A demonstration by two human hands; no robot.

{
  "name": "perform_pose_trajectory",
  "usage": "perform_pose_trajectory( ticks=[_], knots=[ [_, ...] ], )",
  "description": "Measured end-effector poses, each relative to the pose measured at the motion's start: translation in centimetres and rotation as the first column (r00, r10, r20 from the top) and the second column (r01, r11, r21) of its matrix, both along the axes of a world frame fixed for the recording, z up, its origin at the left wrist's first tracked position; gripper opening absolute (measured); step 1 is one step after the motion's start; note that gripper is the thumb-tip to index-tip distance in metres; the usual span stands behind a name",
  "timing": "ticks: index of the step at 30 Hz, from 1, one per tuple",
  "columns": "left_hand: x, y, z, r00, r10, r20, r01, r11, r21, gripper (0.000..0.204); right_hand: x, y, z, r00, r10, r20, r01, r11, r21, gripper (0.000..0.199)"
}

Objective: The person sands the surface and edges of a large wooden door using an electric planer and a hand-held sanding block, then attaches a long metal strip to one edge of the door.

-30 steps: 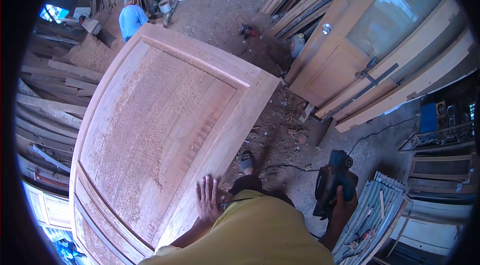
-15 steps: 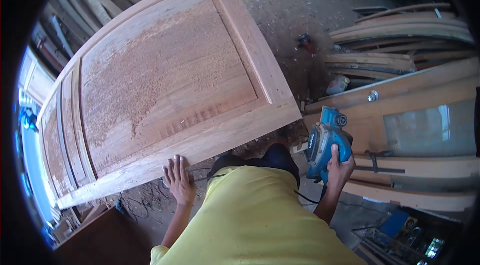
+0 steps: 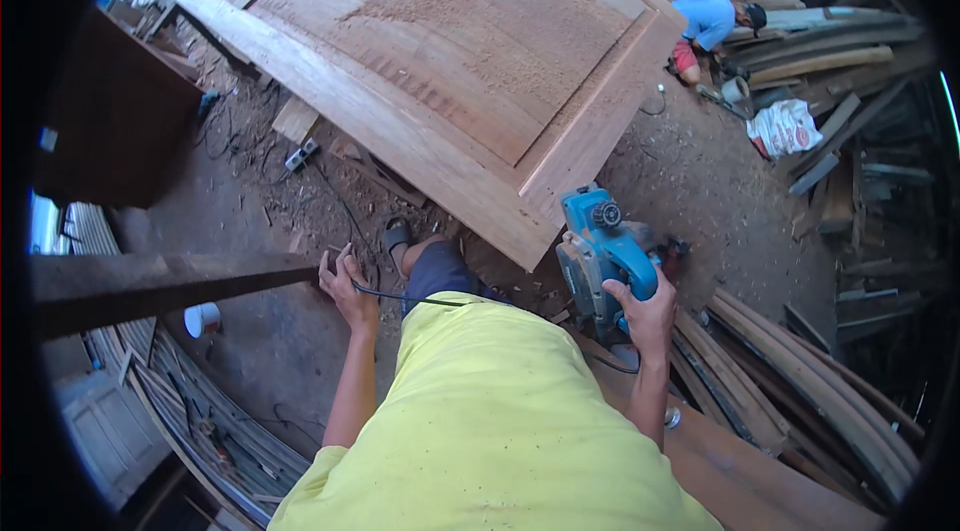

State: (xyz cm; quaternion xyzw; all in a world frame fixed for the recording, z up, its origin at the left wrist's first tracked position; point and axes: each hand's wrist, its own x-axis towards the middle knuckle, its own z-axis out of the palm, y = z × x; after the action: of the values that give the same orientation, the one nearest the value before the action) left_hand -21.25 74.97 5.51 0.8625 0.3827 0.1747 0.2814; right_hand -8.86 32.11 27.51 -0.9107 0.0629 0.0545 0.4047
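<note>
My right hand (image 3: pixel 645 316) grips the rear handle of a blue electric hand planer (image 3: pixel 598 251), held in the air by the near right corner of a large wooden panel door (image 3: pixel 430 166). My left hand (image 3: pixel 348 291) is off the door, its fingers curled, with a black power cord (image 3: pixel 410 299) running into it from across my yellow shirt. The fingers appear closed around the cord, though the grip is partly hidden. Wood shavings (image 3: pixel 430 6) lie scattered over the door's panel.
A socket box (image 3: pixel 300 156) lies on the shavings-strewn floor left of my foot. A dark beam (image 3: pixel 180 283) juts in from the left. A co-worker (image 3: pixel 708 21) crouches at the far right, near a white sack (image 3: pixel 787 128). Curved timber strips (image 3: pixel 760 381) are stacked right.
My view has turned right. My left hand has left the door's edge and curled by the cord. The planer stays in my right hand, now nearer the door's corner.
</note>
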Motion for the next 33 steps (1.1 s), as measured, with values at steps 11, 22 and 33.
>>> perform_pose_trajectory(
  ticks=[11, 22, 33],
  knots=[
    [-12.2, -9.2, -0.9, 0.981, 0.179, 0.070, -0.169, 0.977, -0.133, 0.054, 0.4, -1.7, -1.1, 0.861, 0.496, -0.113, -0.502, 0.865, -0.023, 0.040],
    [-11.9, -10.0, -1.0, 0.982, 0.172, 0.073, -0.163, 0.981, -0.107, 0.047, 3.8, 1.8, -0.8, 0.777, 0.622, -0.099, -0.627, 0.778, -0.038, 0.062],
    [-9.2, -8.0, -0.8, 0.978, 0.185, 0.095, -0.172, 0.976, -0.133, 0.045, 5.6, 5.9, -0.9, 0.769, 0.628, -0.120, -0.636, 0.769, -0.056, 0.064]
  ],
)
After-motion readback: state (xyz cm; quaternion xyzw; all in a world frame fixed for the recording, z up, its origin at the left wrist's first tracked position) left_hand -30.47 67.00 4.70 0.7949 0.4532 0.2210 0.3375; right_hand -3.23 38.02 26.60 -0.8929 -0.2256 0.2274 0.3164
